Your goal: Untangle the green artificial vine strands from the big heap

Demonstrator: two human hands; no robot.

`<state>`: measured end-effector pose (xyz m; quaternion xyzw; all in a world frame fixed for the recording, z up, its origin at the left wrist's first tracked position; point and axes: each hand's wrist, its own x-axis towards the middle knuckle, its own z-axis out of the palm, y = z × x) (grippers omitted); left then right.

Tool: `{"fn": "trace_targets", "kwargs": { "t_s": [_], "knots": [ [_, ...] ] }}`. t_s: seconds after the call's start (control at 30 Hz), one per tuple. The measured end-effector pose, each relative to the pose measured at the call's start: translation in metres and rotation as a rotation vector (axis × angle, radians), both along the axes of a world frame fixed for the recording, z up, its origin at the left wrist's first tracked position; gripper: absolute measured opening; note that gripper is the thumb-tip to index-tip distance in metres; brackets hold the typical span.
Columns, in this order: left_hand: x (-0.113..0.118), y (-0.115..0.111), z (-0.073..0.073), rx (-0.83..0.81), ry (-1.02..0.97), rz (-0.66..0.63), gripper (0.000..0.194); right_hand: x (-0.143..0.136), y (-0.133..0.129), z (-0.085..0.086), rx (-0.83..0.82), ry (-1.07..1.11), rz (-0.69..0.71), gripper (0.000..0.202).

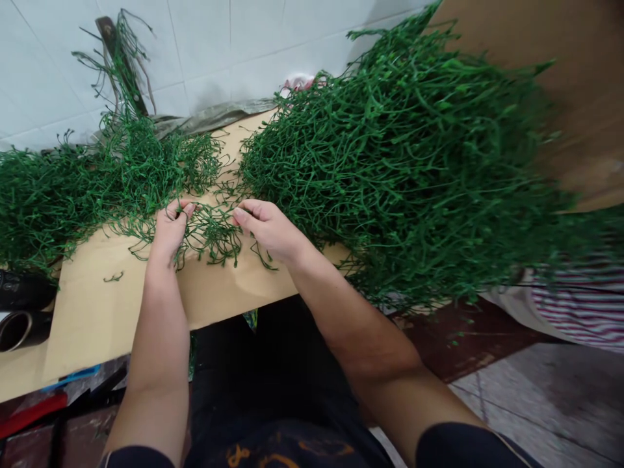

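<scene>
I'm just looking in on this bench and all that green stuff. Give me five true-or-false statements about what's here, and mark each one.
1. The larger green heap is on the person's right. True.
2. Both hands are gloved. False: the left hand and the right hand are bare.
3. A small green sprig lies apart on the cardboard, to the left of the left forearm. True.
4. The wall behind is red brick. False: it is covered in white tiles.
5. The striped cloth at the right has yellow and blue stripes. False: its stripes are purplish red and white.
</scene>
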<state>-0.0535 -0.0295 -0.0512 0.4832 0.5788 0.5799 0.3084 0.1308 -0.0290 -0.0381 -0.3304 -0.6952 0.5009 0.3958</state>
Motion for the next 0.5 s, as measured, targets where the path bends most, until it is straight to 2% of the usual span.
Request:
{"fn": "trace_targets", "kwargs": {
  "t_s": [0.07, 0.13, 0.23, 0.27, 0.3, 0.37, 0.43, 0.5],
  "knots": [
    [-0.005, 0.006, -0.008, -0.015, 0.042, 0.024, 0.014, -0.001, -0.008, 0.004, 0.022, -0.005, 0.014, 0.023],
    [-0.018, 0.014, -0.017, -0.017, 0.09, 0.115, 0.016, 0.001, -0.021, 0.013, 0.09, -0.016, 0.077, 0.022],
    [-0.045, 0.021, -0.025, 0.031, 0.083, 0.366, 0.018, 0.015, -0.043, 0.034, 0.292, -0.032, 0.221, 0.023],
    [-0.052, 0.021, -0.025, 0.061, 0.046, 0.436, 0.02, 0.022, -0.046, 0.041, 0.362, -0.052, 0.215, 0.024],
    [-0.056, 0.02, -0.025, 0.081, 0.023, 0.445, 0.021, 0.03, -0.047, 0.045, 0.421, -0.086, 0.155, 0.025],
    [-0.057, 0.015, -0.02, 0.104, 0.002, 0.373, 0.021, 0.045, -0.037, 0.046, 0.495, -0.203, -0.106, 0.025],
    [-0.051, 0.009, -0.014, 0.092, 0.019, 0.236, 0.019, 0.057, -0.02, 0.039, 0.526, -0.357, -0.411, 0.018],
    [-0.042, 0.004, -0.01, 0.085, 0.037, 0.15, 0.02, 0.059, -0.003, 0.028, 0.555, -0.474, -0.592, 0.02]
  ]
}}
